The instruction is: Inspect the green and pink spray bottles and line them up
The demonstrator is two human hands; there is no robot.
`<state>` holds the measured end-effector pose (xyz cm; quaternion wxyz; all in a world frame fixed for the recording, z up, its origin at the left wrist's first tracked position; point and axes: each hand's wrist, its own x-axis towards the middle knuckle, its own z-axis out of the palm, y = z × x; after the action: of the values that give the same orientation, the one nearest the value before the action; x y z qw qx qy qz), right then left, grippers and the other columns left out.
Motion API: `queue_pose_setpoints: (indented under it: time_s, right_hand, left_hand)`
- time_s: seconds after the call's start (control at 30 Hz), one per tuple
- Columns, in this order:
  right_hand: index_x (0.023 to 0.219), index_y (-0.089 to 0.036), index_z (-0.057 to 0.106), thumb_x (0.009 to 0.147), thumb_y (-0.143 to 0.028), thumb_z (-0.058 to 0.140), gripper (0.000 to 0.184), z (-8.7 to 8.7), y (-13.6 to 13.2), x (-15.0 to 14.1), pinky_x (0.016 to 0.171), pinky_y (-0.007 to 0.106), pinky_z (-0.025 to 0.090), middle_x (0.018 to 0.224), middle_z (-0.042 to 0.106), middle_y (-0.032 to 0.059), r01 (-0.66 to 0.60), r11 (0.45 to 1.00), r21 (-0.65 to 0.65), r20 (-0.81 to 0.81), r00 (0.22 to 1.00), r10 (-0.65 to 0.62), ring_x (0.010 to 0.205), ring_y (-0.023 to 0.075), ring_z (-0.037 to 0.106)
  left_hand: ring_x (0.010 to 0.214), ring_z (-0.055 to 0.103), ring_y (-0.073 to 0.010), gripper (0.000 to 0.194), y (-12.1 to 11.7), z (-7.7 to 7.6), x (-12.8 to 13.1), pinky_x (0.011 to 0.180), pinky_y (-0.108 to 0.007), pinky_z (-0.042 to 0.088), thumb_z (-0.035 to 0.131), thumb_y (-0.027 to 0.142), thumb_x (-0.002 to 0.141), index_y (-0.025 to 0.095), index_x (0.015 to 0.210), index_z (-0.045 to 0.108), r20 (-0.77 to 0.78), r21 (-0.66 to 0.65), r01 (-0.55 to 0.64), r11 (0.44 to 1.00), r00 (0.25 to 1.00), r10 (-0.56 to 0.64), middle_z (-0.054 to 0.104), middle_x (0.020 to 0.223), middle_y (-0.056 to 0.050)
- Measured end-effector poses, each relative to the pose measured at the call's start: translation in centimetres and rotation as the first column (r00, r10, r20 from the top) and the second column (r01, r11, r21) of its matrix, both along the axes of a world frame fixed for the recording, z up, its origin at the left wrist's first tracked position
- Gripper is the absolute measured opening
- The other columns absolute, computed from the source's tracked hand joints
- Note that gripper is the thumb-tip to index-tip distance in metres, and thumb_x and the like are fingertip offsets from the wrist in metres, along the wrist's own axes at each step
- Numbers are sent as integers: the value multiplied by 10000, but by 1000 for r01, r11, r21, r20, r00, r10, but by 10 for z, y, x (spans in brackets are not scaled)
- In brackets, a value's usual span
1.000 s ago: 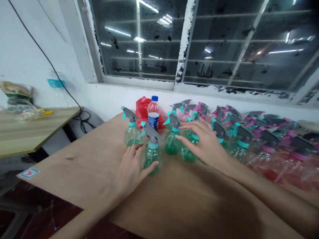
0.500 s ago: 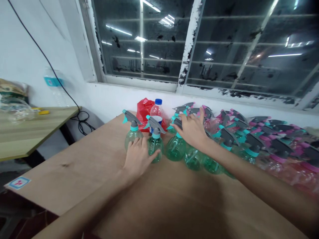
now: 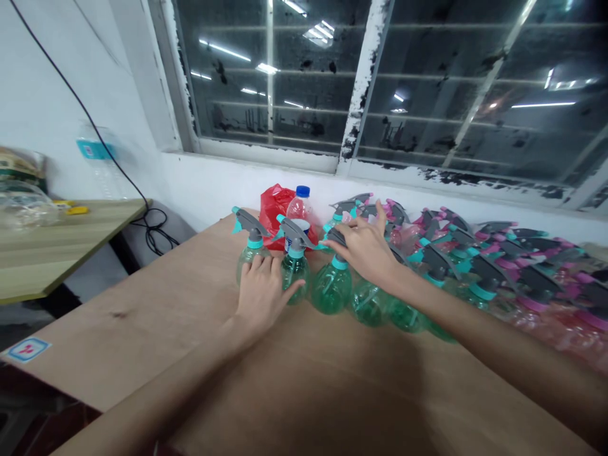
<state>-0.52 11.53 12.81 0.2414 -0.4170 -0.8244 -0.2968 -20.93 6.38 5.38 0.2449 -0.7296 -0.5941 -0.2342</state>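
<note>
My left hand (image 3: pixel 259 292) rests against the front of the leftmost green spray bottle (image 3: pixel 247 254), thumb spread toward a second green spray bottle (image 3: pixel 295 269). Its fingers are apart from the thumb and not wrapped around either bottle. My right hand (image 3: pixel 368 249) is closed on the grey head of a third green spray bottle (image 3: pixel 331 290), one finger sticking up. That bottle stands upright on the brown board table (image 3: pixel 190 316). Beneath my right wrist more green spray bottles (image 3: pixel 368 304) stand in a row, partly hidden by the forearm.
Several pink spray bottles (image 3: pixel 527 316) crowd the right side. Behind the green ones are a red plastic bag (image 3: pixel 274 206) and a blue-capped clear bottle (image 3: pixel 300 206). A wooden side table (image 3: pixel 95 237) and black cable (image 3: pixel 85 107) lie left; a window (image 3: pixel 285 82) rises behind.
The third green spray bottle has shifted slightly left and nearer me, with my right hand on its head. My left hand stays against the leftmost bottles. The view has turned slightly.
</note>
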Motion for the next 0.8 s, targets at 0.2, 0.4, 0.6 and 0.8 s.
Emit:
queue_pose_setpoints:
  time_s: [0.2, 0.4, 0.6, 0.8]
  right_hand:
    - [970, -112, 696, 960, -388, 382, 419, 3, -18, 0, 1003, 576, 201, 734, 714, 110, -20, 1000, 11, 40, 999, 20, 929, 294, 614]
    - [986, -99, 690, 949, -390, 428, 393, 4, -47, 6, 1025, 588, 175, 801, 728, 117, -76, 997, -28, 12, 997, 76, 914, 283, 619]
    - [980, -89, 692, 937, -373, 461, 368, 0, -83, 27, 1041, 589, 179, 714, 716, 101, -130, 991, -17, -26, 991, 130, 879, 259, 630]
    - [1001, -91, 686, 904, -349, 527, 318, -2, -116, 62, 1086, 590, 114, 758, 715, 91, -123, 992, -22, -57, 991, 122, 839, 241, 642]
  left_hand:
    - [1024, 507, -367, 611, -14, 2, -1, 790, -437, 380, 512, 588, 893, 80, 1232, 519, 4, 22, -13, 1000, 1000, 12, 614, 1079, -182]
    - [1009, 519, -346, 548, -50, 6, 7, 770, -433, 410, 472, 555, 922, 126, 1261, 499, 21, 31, 2, 1000, 1000, -3, 585, 1121, -158]
    - [1117, 492, -328, 558, -89, -4, 37, 928, -489, 384, 483, 571, 899, 167, 1283, 457, 318, -159, 340, 927, 907, -278, 548, 1201, -129]
    - [1053, 583, -303, 649, -110, -11, 89, 833, -429, 494, 616, 571, 816, 187, 1294, 405, 399, -296, 469, 832, 852, -338, 594, 1170, -116]
